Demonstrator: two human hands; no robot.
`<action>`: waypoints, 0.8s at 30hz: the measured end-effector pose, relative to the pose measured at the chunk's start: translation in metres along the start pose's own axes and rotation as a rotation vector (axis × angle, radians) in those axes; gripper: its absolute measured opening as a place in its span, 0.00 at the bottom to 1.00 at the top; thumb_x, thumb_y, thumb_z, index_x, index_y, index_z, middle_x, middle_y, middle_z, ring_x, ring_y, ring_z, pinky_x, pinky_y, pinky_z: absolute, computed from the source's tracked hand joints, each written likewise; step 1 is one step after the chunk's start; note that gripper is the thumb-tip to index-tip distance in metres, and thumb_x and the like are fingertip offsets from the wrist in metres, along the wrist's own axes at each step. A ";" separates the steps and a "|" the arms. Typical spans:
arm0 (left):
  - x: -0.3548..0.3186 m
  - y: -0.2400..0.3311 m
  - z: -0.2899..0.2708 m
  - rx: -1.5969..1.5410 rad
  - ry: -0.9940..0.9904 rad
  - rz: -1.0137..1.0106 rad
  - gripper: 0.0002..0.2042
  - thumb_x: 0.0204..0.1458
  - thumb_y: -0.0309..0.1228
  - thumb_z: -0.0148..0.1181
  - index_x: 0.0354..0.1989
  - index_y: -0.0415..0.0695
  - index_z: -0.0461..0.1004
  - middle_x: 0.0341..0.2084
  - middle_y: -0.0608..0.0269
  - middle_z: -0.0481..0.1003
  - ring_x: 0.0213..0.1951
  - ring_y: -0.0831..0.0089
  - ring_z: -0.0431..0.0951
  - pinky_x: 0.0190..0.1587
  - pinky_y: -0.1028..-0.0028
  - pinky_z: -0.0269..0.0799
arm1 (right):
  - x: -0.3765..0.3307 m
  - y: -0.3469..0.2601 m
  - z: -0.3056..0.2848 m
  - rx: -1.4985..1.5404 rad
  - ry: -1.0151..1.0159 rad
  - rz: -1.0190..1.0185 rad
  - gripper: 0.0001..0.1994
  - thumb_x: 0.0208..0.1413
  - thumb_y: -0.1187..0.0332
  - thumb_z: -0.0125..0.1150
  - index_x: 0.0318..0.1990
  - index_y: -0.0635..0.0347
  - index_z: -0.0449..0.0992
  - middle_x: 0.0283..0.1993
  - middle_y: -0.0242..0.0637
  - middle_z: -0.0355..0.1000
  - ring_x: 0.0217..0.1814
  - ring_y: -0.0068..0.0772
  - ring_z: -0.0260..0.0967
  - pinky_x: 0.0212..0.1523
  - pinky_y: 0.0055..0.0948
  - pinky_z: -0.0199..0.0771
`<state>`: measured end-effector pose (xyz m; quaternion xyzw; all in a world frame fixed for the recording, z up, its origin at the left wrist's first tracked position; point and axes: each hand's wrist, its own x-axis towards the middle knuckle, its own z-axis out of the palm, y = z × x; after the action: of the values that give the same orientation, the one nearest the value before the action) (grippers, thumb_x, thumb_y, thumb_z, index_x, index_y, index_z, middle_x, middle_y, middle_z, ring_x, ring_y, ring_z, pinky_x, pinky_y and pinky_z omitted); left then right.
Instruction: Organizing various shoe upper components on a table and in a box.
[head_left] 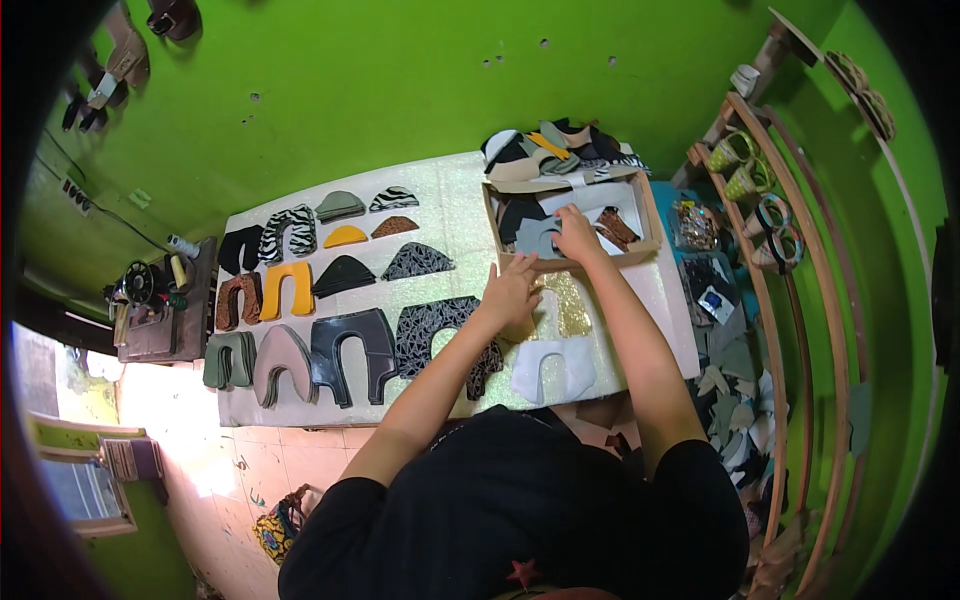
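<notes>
My right hand (578, 233) reaches into a shallow cardboard box (650, 215) and pinches a grey shoe-upper piece (537, 237) lying among other cut pieces. Flat on a gold glitter piece (572, 310) near the box's front wall lies my left hand (510, 292), fingers spread. A white U-shaped piece (550, 368) sits just below it. To the left, several cut shoe pieces lie in rows on the pale glitter sheet (455, 205): black patterned (440, 330), glossy dark (350, 350), yellow (288, 290), zebra (290, 230).
A heap of mixed cut pieces (555, 150) lies behind the box. Wooden shelves (770, 260) with tape rolls and cones curve along the right. Scraps (735, 400) are piled at the right of the sheet. A sewing machine (150, 295) stands at the left.
</notes>
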<state>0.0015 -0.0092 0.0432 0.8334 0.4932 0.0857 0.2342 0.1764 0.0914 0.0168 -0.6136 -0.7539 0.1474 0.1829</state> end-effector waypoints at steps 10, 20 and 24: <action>-0.001 0.005 -0.009 -0.005 -0.092 -0.061 0.23 0.45 0.38 0.54 0.51 0.44 0.63 0.61 0.68 0.45 0.62 0.67 0.45 0.57 0.48 0.48 | 0.035 0.022 0.034 -0.264 -0.249 0.020 0.15 0.42 0.78 0.51 0.42 0.61 0.67 0.47 0.43 0.63 0.47 0.47 0.65 0.44 0.39 0.67; 0.001 0.004 -0.009 -0.062 -0.100 -0.045 0.23 0.45 0.38 0.55 0.51 0.45 0.63 0.62 0.68 0.44 0.62 0.66 0.44 0.57 0.48 0.49 | 0.025 0.011 0.012 -0.156 0.021 0.016 0.11 0.40 0.79 0.51 0.34 0.60 0.64 0.38 0.44 0.64 0.41 0.51 0.64 0.39 0.41 0.66; 0.002 -0.002 -0.002 -0.091 -0.077 -0.029 0.22 0.44 0.37 0.56 0.49 0.44 0.64 0.62 0.66 0.43 0.62 0.64 0.44 0.57 0.49 0.50 | 0.016 -0.001 -0.011 -0.026 0.114 -0.089 0.13 0.38 0.81 0.50 0.35 0.60 0.62 0.38 0.45 0.61 0.41 0.52 0.62 0.39 0.40 0.64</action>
<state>0.0004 -0.0061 0.0437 0.8174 0.4912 0.0726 0.2921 0.1775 0.1071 0.0283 -0.5892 -0.7705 0.0942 0.2241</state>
